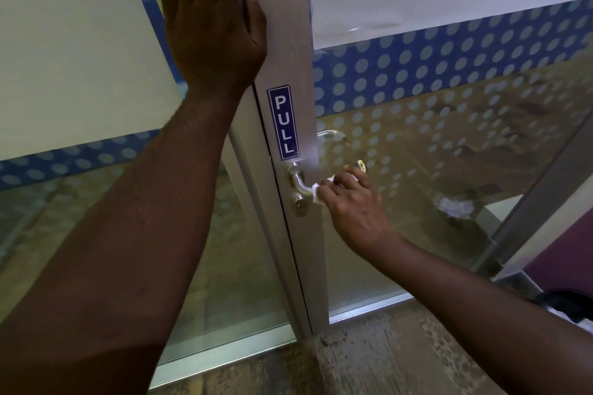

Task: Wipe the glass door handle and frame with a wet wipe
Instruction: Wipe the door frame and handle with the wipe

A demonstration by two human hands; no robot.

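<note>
A silver lever handle sticks out of the grey metal door frame, with a key cylinder just below it. My right hand is closed around the handle's outer part, holding a white wet wipe against it; only small bits of the wipe show between the fingers. My left hand lies flat with fingers together, pressed on the frame high above a blue PULL sticker.
Glass panels with a blue dotted band flank the frame on both sides. A second handle shows through the glass. Speckled floor lies below, and a dark object sits at the right edge.
</note>
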